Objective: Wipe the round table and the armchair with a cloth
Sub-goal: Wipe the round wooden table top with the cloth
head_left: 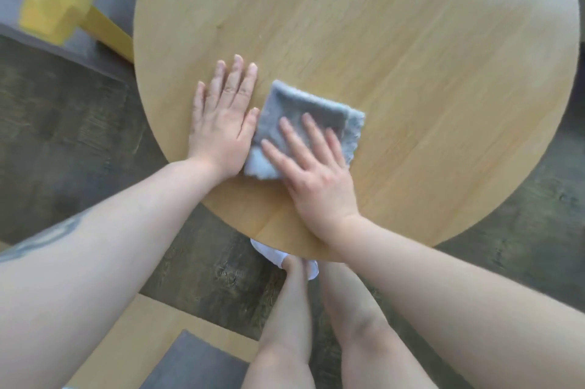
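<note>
Head view: a person is wiping the round wooden counter.
Cloth: folded grey square, lying flat near the counter's near-left edge.
Right hand: pressing on the cloth with flat, spread fingers, not gripping.
Left hand: resting flat and empty just beside the cloth, bracing.
Technique: keeping the palm pressure even and making overlapping strokes out to the rim should be covering the surface best.
Armchair: no part clearly recognisable.
</note>
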`<state>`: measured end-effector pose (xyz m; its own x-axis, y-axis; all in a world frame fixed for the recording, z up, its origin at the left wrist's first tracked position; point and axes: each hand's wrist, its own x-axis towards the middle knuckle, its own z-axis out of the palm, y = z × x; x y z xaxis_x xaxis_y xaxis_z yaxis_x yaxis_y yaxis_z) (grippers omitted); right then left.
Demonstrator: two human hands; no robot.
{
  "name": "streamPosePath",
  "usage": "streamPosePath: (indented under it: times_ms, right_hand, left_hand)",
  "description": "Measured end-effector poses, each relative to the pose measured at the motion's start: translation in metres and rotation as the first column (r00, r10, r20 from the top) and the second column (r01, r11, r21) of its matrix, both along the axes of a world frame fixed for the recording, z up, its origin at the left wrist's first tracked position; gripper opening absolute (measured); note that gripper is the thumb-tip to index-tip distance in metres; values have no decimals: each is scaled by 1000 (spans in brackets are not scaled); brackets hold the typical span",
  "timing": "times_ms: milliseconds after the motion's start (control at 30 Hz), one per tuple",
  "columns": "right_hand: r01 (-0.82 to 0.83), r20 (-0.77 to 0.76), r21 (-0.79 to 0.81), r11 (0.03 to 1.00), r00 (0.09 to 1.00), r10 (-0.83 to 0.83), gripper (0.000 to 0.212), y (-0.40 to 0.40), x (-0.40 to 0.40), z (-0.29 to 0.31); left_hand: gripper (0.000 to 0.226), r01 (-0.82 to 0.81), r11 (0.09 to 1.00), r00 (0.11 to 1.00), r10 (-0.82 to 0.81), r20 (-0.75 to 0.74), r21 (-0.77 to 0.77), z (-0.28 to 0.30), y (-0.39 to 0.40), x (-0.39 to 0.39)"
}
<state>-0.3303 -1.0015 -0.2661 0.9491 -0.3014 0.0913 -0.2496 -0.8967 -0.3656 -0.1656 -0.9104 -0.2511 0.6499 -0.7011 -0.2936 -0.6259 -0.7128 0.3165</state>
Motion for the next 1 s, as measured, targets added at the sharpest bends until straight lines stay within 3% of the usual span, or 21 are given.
streamPosePath:
  times_ms: [100, 167, 300, 400, 467, 500, 567, 633, 700, 767, 833, 933, 1000]
  right_hand:
    - [-490, -62, 66, 869, 867, 494, 43, 35, -45, 13]
    - [-533, -34, 102, 840, 842, 538, 35, -3, -59, 25]
    - [-84, 53, -46, 995, 995, 87, 40, -122, -48, 40]
    - [339, 16, -93, 936, 941, -339, 47, -139, -12, 23]
    - [391, 27, -97, 915, 920, -390, 48, -92, 7, 7]
    - [299, 49, -80, 951, 954, -295, 46, -60, 9, 1]
    - [-60, 50, -15, 998, 997, 61, 41, 12, -6, 0]
    - [-397, -14, 41, 917, 917, 398, 38, 55, -32, 12]
    - [-504, -51, 106, 857, 858, 511, 38, 50, -53, 24]
    - [-339, 4, 114, 934, 940, 340, 41, 17, -58, 46]
    - [7, 110, 76, 997, 994, -15, 40, -29, -47, 67]
    - [442, 158, 7, 897, 885, -437, 41, -74, -7, 51]
    - [603, 78, -24, 797, 796, -600, 41, -46, 26, 24]
  left_hand:
    - [60, 15, 999, 1000, -15, -26, -35, 1, 3, 4]
    - [59, 24, 999, 1000, -24, -10, -31, 1, 9, 3]
    - [59, -42, 999, 999, 41, 27, 28, 3, 29, -4]
    - [60, -58, 995, 998, 55, 32, 83, 3, 39, -8]
    - [60, -56, 993, 998, 52, 39, 102, 0, 40, -7]
    - [61, -57, 993, 998, 53, 42, 102, -1, 39, -6]
    - [62, -46, 994, 999, 43, 32, 98, -1, 38, -5]
    - [63, -32, 993, 999, 30, 21, 110, -1, 39, -3]
    - [63, -38, 993, 999, 37, 11, 111, -1, 40, -2]
    - [63, -49, 994, 999, 50, -11, 95, -1, 39, -1]
    - [64, -45, 997, 998, 48, -36, 66, -1, 39, 0]
    - [64, -88, 993, 987, 76, -142, -80, 3, 41, 5]
    - [61, -158, 971, 973, 123, -197, -177, 4, 45, 10]
